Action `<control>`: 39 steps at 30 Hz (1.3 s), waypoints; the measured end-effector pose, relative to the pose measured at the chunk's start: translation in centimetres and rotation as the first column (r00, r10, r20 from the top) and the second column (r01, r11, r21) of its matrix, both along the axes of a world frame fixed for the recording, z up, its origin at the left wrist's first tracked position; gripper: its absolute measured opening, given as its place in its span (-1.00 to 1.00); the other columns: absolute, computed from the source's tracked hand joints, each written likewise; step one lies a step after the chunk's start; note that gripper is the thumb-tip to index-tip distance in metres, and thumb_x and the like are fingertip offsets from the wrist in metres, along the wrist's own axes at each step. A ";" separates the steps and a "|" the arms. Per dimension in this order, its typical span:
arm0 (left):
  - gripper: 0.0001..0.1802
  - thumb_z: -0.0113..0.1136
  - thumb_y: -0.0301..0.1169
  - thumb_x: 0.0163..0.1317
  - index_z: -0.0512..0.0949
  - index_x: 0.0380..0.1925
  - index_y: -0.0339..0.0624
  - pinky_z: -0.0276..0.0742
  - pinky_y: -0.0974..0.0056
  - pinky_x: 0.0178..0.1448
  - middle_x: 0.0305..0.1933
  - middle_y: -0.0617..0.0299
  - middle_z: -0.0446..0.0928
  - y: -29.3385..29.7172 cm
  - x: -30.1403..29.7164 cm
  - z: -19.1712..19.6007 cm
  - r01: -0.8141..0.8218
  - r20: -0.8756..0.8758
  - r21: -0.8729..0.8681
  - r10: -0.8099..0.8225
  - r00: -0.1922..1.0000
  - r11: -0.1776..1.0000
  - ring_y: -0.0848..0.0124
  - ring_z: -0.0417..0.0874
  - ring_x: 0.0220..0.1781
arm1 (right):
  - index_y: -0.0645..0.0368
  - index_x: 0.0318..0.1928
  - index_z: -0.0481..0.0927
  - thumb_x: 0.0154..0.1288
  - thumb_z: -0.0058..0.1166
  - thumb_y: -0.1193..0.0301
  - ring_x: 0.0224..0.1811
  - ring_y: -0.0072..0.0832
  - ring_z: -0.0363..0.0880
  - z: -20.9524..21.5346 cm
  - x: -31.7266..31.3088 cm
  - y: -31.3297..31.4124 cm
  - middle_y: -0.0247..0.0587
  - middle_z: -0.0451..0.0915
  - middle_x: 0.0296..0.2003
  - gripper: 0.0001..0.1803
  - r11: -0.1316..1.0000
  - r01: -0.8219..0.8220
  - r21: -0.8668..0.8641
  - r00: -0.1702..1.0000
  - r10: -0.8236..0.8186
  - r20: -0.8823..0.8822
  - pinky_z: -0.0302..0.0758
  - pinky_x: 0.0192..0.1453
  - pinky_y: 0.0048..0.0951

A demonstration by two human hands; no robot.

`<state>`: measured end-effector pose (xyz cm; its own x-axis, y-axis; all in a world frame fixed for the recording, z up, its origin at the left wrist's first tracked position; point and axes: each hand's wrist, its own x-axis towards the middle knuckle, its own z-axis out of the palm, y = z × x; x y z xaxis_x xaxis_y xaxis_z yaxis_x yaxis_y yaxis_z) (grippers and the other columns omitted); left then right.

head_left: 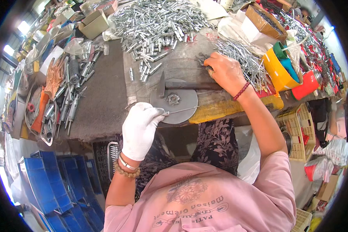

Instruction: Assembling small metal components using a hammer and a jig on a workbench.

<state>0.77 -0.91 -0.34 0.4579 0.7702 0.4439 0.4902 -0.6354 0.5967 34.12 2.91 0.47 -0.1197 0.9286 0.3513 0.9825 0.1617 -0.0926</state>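
Observation:
My left hand (140, 129), in a white glove, is closed in a pinch on a thin metal rod (185, 110). The rod points right over a round grey metal plate (185, 94), which has a small round metal piece (173, 99) at its middle. A hammer (193, 85) lies across the far part of the plate, its handle pointing right. Just beyond that handle my bare right hand (227, 73) has its fingers bent together at small dark parts (201, 60); what they grip is hidden. A heap of thin metal rods (243, 58) lies right beside it.
Short silver metal tubes (158, 27) are heaped at the table's far side. Tools and an orange-handled glove-like item (52, 81) crowd the left. To the right stand a yellow container (280, 67) and a red bottle (307, 84). Blue bins (46, 181) sit below left, a yellow crate (297, 133) below right.

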 end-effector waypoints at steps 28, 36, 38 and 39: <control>-0.79 0.54 -0.48 0.13 0.74 -0.22 -0.11 0.65 0.12 -0.01 -0.20 0.17 0.64 0.6 -0.3 -1.6 -0.030 -0.003 0.158 0.031 1.000 0.987 0.14 0.72 -0.10 | 0.24 -0.08 0.64 0.17 0.11 0.71 0.08 0.00 0.66 -0.1 -11.9 -6.0 -0.06 0.63 -0.02 -0.70 0.911 -0.398 0.107 0.815 0.405 -0.414 0.59 0.17 -0.08; -0.80 0.50 -0.51 0.16 0.77 -0.19 -0.18 0.63 0.13 0.07 -0.18 0.11 0.67 0.2 -0.3 -1.1 -0.039 -0.023 0.098 0.042 0.999 0.994 0.09 0.71 -0.06 | 0.24 -0.01 0.62 0.26 0.14 0.64 0.04 -0.04 0.65 -0.9 -12.1 -5.9 -0.08 0.57 -0.05 -0.73 0.905 -0.393 0.166 0.844 0.426 -0.325 0.61 0.16 -0.07; -0.80 0.50 -0.51 0.16 0.77 -0.19 -0.18 0.63 0.13 0.07 -0.19 0.11 0.67 0.3 -0.3 -1.0 -0.047 -0.028 0.106 0.050 0.998 0.993 0.09 0.71 -0.06 | 0.24 -0.02 0.63 0.26 0.15 0.63 0.04 -0.06 0.65 -0.9 -12.2 -5.9 -0.10 0.58 -0.06 -0.73 0.905 -0.390 0.171 0.847 0.425 -0.318 0.62 0.17 -0.08; -0.80 0.50 -0.52 0.15 0.77 -0.20 -0.19 0.63 0.13 0.07 -0.19 0.11 0.67 0.3 -0.3 -1.0 -0.040 -0.031 0.107 0.043 0.999 0.993 0.09 0.71 -0.06 | 0.23 -0.04 0.64 0.25 0.17 0.62 0.03 -0.09 0.66 -0.7 -12.3 -6.0 -0.12 0.59 -0.06 -0.74 0.896 -0.396 0.199 0.848 0.440 -0.294 0.62 0.16 -0.11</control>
